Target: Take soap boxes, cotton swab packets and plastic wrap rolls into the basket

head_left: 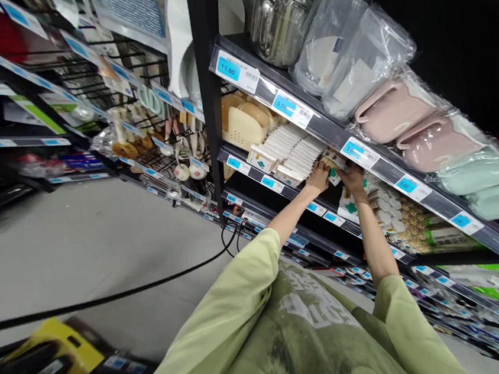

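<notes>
Both arms reach into a shelf bay. My left hand (319, 178) has its fingers closed on the near side of a white pack with a green clover mark (332, 172). From the other side my right hand (353, 179) grips at the same pack; its fingers are partly hidden in shadow under the upper shelf edge. Left of my left hand stand rows of white packs (297, 151) with similar green marks. Another clover-marked white pack (349, 205) sits just below my right hand, close to the wrist.
Above my hands runs a shelf edge (285, 104) with price labels, holding wrapped pink cups (396, 113) and clear plastic jugs (351, 51). Beige baskets (245, 122) are at the bay's left. A black upright (212, 96) and a black cable (152, 283) are further left.
</notes>
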The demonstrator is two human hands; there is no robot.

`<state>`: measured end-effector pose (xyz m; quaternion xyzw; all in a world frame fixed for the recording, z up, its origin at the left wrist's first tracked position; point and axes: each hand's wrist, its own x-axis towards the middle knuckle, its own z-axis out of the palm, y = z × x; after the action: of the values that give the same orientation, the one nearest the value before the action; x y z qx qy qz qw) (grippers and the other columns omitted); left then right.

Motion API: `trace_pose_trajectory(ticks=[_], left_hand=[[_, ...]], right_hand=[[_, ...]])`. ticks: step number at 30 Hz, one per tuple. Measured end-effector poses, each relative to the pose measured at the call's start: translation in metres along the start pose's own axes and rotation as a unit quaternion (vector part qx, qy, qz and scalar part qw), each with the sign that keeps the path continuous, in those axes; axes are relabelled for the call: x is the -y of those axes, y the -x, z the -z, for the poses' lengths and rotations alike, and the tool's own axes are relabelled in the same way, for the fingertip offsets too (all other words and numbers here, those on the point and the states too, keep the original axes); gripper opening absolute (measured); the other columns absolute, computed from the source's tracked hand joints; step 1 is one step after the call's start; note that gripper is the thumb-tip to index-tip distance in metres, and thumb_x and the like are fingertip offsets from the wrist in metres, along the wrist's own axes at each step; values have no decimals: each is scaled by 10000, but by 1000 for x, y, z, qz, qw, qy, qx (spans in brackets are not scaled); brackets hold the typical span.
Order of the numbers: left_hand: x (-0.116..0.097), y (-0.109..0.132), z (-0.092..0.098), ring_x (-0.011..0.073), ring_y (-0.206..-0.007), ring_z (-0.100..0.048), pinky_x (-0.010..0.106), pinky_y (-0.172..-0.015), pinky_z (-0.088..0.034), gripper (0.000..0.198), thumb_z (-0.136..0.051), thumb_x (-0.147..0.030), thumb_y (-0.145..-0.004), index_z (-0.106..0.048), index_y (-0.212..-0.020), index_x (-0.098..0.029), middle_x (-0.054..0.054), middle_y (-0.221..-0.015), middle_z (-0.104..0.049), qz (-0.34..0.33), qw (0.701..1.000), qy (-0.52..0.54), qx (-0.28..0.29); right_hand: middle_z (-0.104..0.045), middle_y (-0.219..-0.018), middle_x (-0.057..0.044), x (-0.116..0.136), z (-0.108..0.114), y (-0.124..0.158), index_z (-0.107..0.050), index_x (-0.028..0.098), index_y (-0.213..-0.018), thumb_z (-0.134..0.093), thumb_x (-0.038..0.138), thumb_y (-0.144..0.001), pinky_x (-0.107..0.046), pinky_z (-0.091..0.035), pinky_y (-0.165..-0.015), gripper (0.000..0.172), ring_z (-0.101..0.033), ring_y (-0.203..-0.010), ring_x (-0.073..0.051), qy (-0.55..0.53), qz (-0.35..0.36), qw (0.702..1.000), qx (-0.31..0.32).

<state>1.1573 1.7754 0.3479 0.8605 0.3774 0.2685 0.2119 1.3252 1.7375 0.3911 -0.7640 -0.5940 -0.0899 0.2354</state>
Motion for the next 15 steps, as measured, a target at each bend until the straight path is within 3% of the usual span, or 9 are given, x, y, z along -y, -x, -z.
trace_pose_trajectory(ticks=[4,9,15], left_hand=[[0,0,0,364,-1434,-404,445,-1089,-517,451,-663,-238,-950,-599,-1385,-140,190,-1465,-506,-9,1000,2,9],[-1,0,2,313,-1277,-601,417,-1023,-551,421,-595,-221,-1006,-575,-1425,-177,162,-1377,-609,4,997,-20,69],[-7,1,10,293,-1225,-634,407,-1002,-562,346,-557,-124,-1009,-630,-1346,-143,184,-1337,-638,-5,994,-56,93]], right_hand=[[-713,-1285,-208,-16,0,28,-643,157,-1294,-814,448,-774,-596,-502,-1127,619,-651,-1266,-414,-18,-83,996,-19],[-776,-1009,-101,-20,-18,39,-638,204,-1227,-872,332,-701,-510,-643,-888,590,-778,-875,-315,-129,-191,973,30],[-750,-1036,-100,-11,-39,37,-621,197,-1209,-883,389,-681,-494,-638,-855,620,-763,-906,-294,-250,-223,942,5]])
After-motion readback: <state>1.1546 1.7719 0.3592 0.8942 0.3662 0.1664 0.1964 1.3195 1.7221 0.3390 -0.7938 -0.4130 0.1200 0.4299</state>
